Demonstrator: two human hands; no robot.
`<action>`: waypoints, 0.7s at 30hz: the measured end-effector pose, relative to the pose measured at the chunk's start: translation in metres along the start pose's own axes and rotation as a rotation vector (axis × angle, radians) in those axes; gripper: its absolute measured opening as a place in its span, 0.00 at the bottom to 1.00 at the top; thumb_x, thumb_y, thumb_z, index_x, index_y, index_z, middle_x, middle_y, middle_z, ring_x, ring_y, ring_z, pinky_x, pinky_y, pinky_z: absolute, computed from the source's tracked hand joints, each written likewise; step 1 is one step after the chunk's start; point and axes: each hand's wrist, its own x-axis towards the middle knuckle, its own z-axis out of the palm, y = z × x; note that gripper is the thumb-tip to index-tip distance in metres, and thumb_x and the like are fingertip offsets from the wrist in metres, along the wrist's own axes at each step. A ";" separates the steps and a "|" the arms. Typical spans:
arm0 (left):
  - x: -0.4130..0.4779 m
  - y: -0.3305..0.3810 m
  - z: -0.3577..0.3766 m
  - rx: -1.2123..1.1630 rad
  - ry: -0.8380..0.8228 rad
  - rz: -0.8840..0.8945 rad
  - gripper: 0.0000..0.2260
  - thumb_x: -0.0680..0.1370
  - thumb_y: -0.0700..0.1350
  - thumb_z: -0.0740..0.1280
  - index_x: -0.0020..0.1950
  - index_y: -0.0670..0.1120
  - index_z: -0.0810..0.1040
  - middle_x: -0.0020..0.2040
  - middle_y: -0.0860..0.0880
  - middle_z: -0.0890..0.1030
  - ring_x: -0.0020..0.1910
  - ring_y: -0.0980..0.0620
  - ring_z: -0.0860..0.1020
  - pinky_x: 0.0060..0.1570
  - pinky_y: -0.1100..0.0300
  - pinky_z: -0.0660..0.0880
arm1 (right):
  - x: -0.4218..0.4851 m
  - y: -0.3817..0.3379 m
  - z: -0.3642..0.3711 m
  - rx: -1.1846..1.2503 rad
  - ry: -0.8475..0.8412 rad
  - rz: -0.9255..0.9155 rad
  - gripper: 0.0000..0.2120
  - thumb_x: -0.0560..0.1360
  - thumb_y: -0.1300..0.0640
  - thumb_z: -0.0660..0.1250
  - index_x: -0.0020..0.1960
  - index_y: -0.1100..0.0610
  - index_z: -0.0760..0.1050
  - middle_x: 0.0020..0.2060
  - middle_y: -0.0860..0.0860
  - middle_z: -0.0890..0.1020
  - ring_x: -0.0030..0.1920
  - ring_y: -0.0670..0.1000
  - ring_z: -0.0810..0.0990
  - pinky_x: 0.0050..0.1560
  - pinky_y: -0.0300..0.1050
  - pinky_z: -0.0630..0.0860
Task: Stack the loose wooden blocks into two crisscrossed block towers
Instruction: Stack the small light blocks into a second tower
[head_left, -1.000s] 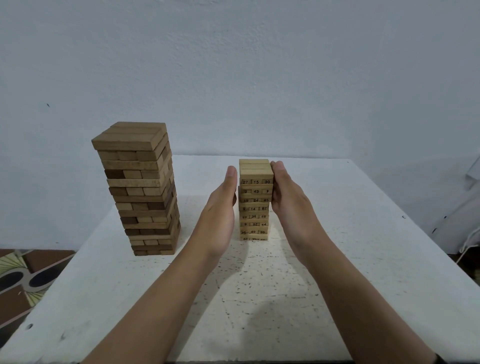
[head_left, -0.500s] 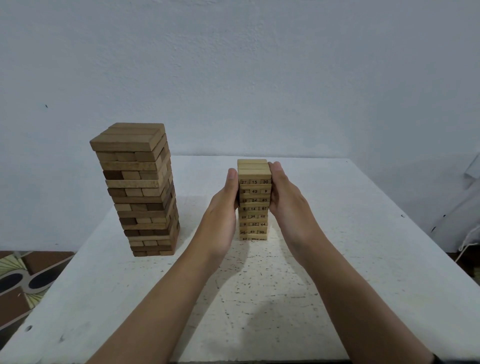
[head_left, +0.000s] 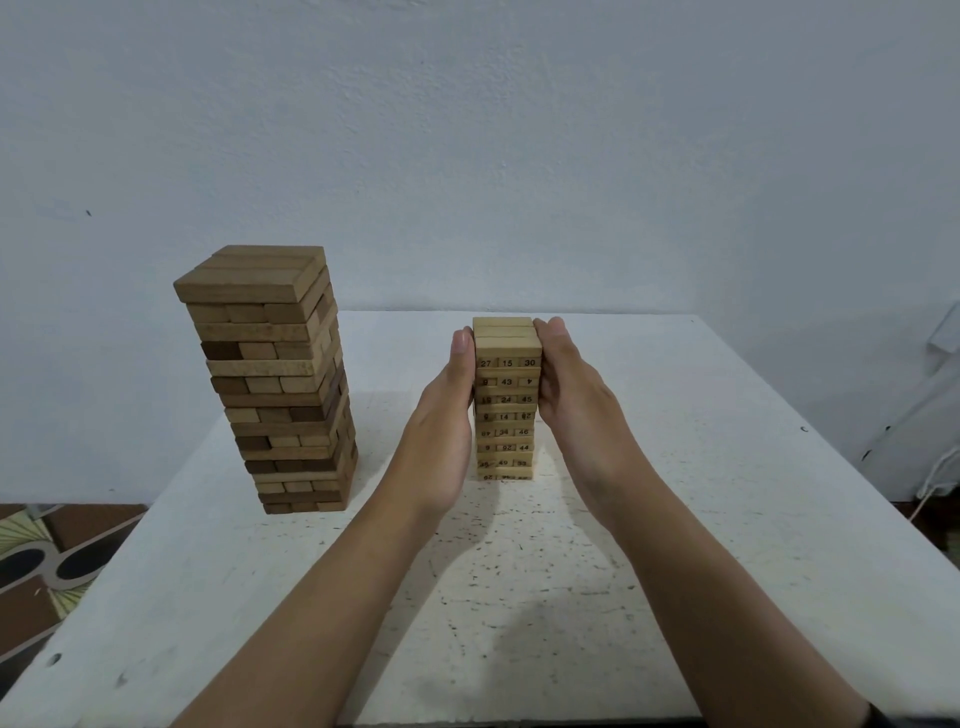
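Since both forearms come in from the near edge of the table (head_left: 727, 519), start there. Left hand (head_left: 441, 431) is flat, with straight fingers and the thumb laid up the left face of the numbered tower (head_left: 506, 415). It presses and grips nothing. Right hand (head_left: 576, 395) mirrors it, a flat palm on the tower's right face; its far fingertips are hidden behind the blocks. The tower stands directly between the palms, touching both, long axis vertical and top layer level with the thumb tips. Neither hand is nearer, the squeeze is symmetric. Likely step is squaring the layers, then release. Palms should part straight sideways, since any drag could shear the thin layers. Well out beyond the left hand's back stands the bigger tower (head_left: 280, 384), untouched and upright. Both stacks look complete, so the task seems near done.
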 end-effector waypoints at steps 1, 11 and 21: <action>0.000 0.001 0.001 0.010 -0.003 0.008 0.20 0.79 0.69 0.48 0.55 0.74 0.79 0.64 0.66 0.79 0.68 0.67 0.72 0.76 0.53 0.61 | 0.000 0.000 0.000 0.004 -0.005 0.003 0.25 0.85 0.38 0.46 0.64 0.45 0.79 0.54 0.45 0.85 0.53 0.39 0.83 0.43 0.30 0.77; -0.003 0.002 -0.001 0.016 0.014 -0.011 0.17 0.77 0.74 0.48 0.49 0.79 0.77 0.60 0.72 0.78 0.68 0.71 0.70 0.74 0.56 0.61 | -0.001 0.001 0.002 0.017 0.006 0.011 0.25 0.84 0.38 0.46 0.65 0.45 0.78 0.55 0.44 0.85 0.53 0.37 0.82 0.42 0.30 0.77; -0.004 -0.007 -0.007 -0.035 -0.017 -0.060 0.28 0.76 0.72 0.49 0.65 0.62 0.78 0.70 0.60 0.77 0.72 0.64 0.69 0.78 0.52 0.59 | -0.006 0.005 0.000 0.003 -0.017 0.023 0.24 0.84 0.37 0.45 0.58 0.39 0.78 0.55 0.41 0.84 0.53 0.35 0.82 0.42 0.28 0.76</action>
